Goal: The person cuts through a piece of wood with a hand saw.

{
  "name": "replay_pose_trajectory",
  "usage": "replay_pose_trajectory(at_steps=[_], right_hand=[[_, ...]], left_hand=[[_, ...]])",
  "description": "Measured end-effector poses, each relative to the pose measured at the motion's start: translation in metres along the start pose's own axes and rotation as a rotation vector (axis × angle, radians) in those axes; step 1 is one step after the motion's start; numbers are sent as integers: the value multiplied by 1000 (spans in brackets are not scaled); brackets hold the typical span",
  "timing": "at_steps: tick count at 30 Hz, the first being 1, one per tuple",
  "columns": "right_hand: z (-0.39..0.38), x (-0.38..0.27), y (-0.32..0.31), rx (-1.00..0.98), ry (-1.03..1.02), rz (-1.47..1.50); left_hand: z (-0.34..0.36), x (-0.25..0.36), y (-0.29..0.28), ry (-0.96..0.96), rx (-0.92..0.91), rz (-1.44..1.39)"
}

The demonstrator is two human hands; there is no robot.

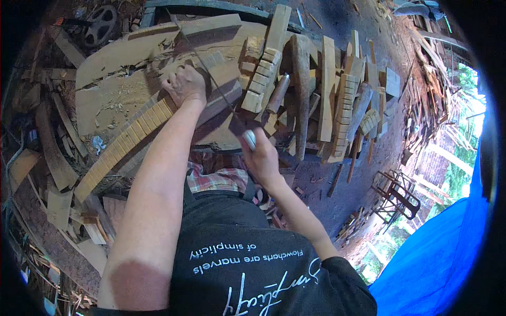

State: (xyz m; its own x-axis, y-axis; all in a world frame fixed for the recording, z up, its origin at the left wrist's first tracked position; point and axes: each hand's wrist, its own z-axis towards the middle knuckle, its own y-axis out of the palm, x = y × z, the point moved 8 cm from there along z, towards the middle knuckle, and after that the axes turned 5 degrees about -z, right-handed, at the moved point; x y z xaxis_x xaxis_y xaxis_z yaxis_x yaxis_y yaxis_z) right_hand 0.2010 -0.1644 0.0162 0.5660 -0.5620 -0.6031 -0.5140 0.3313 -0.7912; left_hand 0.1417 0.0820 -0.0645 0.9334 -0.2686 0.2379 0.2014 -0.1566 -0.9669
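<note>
My left hand (184,84) presses down on a long wooden strip (124,141) cut with many even notches, which lies slanted across a rough plank bench (113,58). In my right hand (259,157) is the pale handle of a hand saw (213,81). Its thin blade runs up and to the left, passing just right of my left hand over the strip. Both forearms reach in from below, above my black shirt.
Several notched strips and timber offcuts (337,100) are piled at the bench's right. A dark wheel (101,23) lies top left. Scrap planks (55,158) litter the ground at left. A blue tarp (437,253) hangs bottom right, near a small metal frame (395,192).
</note>
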Motion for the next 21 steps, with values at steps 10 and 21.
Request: replay_pose_trajectory(at_steps=[10, 21], right_hand=[[-41, 14, -17, -84, 91, 48], [-44, 19, -14, -74, 76, 24]], left_hand=[[-2, 1, -14, -14, 41, -15], [-3, -3, -9, 8, 66, 22]])
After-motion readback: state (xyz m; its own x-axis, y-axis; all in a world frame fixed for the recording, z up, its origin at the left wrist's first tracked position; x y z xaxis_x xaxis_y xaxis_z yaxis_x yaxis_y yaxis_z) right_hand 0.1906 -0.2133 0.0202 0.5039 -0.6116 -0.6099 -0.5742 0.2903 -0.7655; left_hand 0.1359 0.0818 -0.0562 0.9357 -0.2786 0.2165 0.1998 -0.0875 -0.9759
